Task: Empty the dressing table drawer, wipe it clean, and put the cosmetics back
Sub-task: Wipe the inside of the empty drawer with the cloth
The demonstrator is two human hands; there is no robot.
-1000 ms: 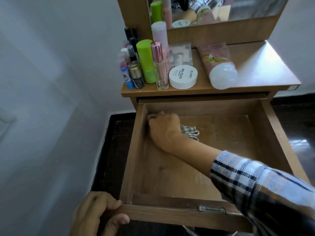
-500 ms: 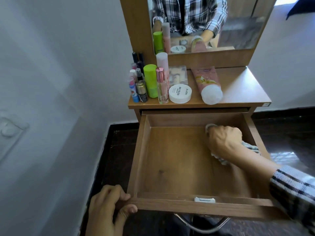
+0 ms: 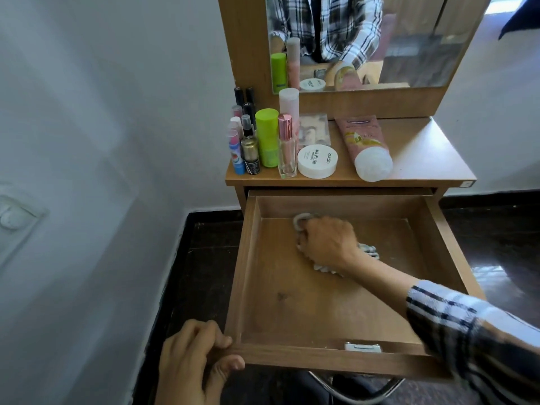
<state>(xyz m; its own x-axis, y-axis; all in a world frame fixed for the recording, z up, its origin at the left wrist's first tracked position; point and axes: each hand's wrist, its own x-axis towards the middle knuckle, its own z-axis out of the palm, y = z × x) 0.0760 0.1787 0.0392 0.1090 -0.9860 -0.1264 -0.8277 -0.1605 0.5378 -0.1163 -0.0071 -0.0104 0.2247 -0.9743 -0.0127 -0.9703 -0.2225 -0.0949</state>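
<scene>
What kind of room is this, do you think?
Probably a bedroom or dressing corner at home. A small wooden dressing table with a mirror stands against a white wall, cosmetics line its top, and its open drawer is being wiped.

Matt wood drawer (image 3: 292,302), crumpled, seemingly cotton cloth (image 3: 366,249), glossy dark floor (image 3: 502,252)

Right hand (image 3: 328,242), gripping the cloth (image 3: 301,223), has swept from the drawer's (image 3: 248,258) right edge (0.5 s ago) back toward its rear centre-left.
</scene>
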